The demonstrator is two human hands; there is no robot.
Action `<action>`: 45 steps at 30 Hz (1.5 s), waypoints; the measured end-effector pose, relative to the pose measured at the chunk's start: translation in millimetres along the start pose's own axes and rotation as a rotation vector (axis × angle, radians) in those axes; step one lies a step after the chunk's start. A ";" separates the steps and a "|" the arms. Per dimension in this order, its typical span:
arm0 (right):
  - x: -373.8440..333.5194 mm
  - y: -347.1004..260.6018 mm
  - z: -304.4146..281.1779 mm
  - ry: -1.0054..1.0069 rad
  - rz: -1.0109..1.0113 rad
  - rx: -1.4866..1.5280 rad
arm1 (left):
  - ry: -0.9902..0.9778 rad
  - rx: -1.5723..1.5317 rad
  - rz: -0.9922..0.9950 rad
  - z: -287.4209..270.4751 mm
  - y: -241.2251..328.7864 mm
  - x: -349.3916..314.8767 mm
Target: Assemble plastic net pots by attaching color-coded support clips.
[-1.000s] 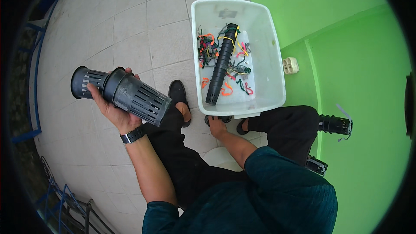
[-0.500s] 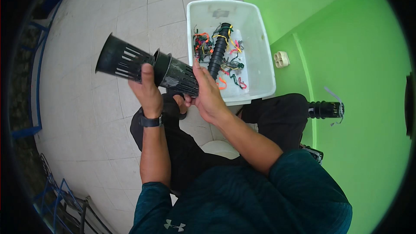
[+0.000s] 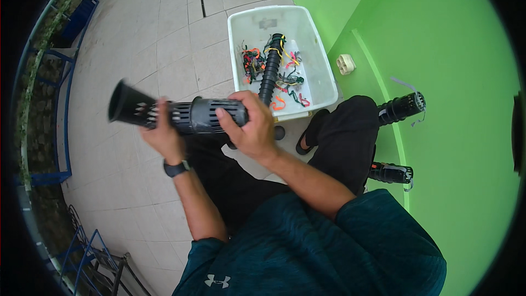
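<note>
Two black slotted plastic cups, joined end to end, lie almost level in front of me. My left hand (image 3: 166,137) is wrapped round the left cup (image 3: 125,104), close to where it meets the other; its flared open mouth points left. My right hand (image 3: 255,129) grips the closed-looking right end of the second cup (image 3: 205,115), thumb along its near side. A raised rim rings this cup about midway along the joined pair. How deeply one sits in the other is hidden by my left fingers.
Ahead, a white plastic tub (image 3: 324,79) holds a ribbed black tube (image 3: 270,71) and tangled coloured strips (image 3: 253,63). Two black slotted tubes (image 3: 401,108) with pale strips lie to my right beside the green wall (image 3: 449,148). A cream socket (image 3: 345,64) is on that wall; a blue railing (image 3: 66,126) runs at left.
The joined cups have swung to nearly level and moved a little left and lower. My right hand has turned so its thumb lies over the cup. The view has shifted slightly.
</note>
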State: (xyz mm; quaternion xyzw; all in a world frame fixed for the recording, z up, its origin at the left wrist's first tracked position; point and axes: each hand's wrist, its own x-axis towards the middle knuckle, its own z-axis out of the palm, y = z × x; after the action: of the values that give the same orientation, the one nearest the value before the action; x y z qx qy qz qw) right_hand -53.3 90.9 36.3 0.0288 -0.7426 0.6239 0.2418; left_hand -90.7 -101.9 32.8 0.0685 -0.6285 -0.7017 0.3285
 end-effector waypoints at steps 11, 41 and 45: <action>-75.8 124.4 -89.5 -0.973 0.458 -0.852 | -0.067 0.052 -0.171 -11.2 -5.9 19.3; 10.0 127.5 -49.4 -0.822 0.979 0.269 | -0.184 -0.016 -0.318 76.9 -89.3 40.4; 37.3 63.8 -13.6 -0.479 0.797 0.474 | -0.258 -0.032 -0.330 91.4 -74.7 18.2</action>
State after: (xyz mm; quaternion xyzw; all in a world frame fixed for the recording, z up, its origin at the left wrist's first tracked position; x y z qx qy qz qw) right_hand -103.8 127.4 -5.8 -0.0605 -0.5687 0.7945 -0.2043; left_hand -179.4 -35.8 -12.4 0.0747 -0.6344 -0.7588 0.1268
